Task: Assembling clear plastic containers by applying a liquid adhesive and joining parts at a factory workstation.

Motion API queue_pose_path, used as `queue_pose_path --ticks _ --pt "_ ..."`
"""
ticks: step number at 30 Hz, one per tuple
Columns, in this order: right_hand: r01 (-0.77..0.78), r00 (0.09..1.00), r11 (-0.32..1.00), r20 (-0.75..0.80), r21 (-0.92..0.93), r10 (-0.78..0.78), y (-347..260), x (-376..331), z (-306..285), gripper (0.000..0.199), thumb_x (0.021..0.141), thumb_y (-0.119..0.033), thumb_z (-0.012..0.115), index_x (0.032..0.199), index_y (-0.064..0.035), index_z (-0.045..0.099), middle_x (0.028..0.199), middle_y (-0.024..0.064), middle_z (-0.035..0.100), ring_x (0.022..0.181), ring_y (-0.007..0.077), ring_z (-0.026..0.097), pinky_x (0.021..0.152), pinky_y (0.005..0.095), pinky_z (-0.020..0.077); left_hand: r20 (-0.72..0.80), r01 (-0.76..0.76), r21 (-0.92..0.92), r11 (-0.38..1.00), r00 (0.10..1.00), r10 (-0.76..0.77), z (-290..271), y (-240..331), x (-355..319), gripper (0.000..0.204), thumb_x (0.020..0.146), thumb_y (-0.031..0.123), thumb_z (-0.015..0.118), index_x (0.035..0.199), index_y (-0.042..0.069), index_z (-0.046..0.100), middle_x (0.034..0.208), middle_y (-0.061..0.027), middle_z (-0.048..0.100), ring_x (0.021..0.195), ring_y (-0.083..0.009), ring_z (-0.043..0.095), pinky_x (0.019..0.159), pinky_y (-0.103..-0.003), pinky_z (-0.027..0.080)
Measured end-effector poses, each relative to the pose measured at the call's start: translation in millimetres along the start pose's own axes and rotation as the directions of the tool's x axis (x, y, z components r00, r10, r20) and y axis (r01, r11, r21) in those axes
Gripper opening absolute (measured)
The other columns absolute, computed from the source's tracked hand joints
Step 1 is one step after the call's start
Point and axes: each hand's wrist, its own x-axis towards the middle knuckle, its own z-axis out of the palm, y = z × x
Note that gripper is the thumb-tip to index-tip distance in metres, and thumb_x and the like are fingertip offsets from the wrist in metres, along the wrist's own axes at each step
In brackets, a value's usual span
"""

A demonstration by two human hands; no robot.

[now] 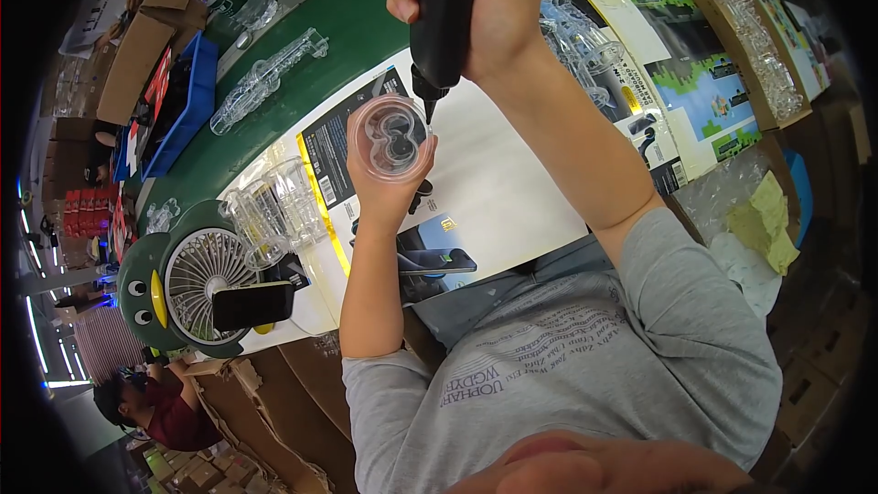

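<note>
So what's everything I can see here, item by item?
Clear plastic blister tray: one, transparent, held up in the left hand.
Black glue-gun-like tool: one, black, in the right hand, tip at the tray.
Stacks of clear plastic trays: several, transparent, on the table's left.
Printed cardboard sheets: several, white with colour, across the green table.
Penguin-shaped desk fan: one, dark green and white, lower left.
Blue plastic bin: one, upper left.
Left hand: holds the tray.
Right hand: grips the tool.
</note>
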Motion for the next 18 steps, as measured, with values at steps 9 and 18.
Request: queue_pose_path --ticks 9,18 --pt "0.017 1.000 1.000 0.026 -0.005 -0.017 -1.3 0.4 -1.2 0.037 0.094 -0.034 0.033 0.077 -0.0058 0.048 0.056 0.0049 0.048 0.046 0.0124 0.047 0.046 0.0226 0.0416 0.007 0.010 -0.021 1.000 1.000 -0.010 1.6 1.2 -0.8 0.054 0.062 0.006 0.077 0.110 0.002 0.052 0.105 -0.0068 0.054 0.095 -0.0167 0.055 0.084 -0.027 0.045" --pt "0.024 0.999 1.000 0.035 -0.015 -0.023 -2.1 0.3 -1.0 0.038 0.094 -0.036 0.033 0.077 -0.0058 0.048 0.055 0.0048 0.048 0.046 0.0120 0.047 0.045 0.0219 0.0408 0.051 0.134 -0.133 0.982 0.990 -0.128 1.8 -7.7 -4.4 0.053 0.065 0.004 0.072 0.113 0.002 0.051 0.108 -0.0074 0.056 0.096 -0.0161 0.055 0.087 -0.028 0.043"
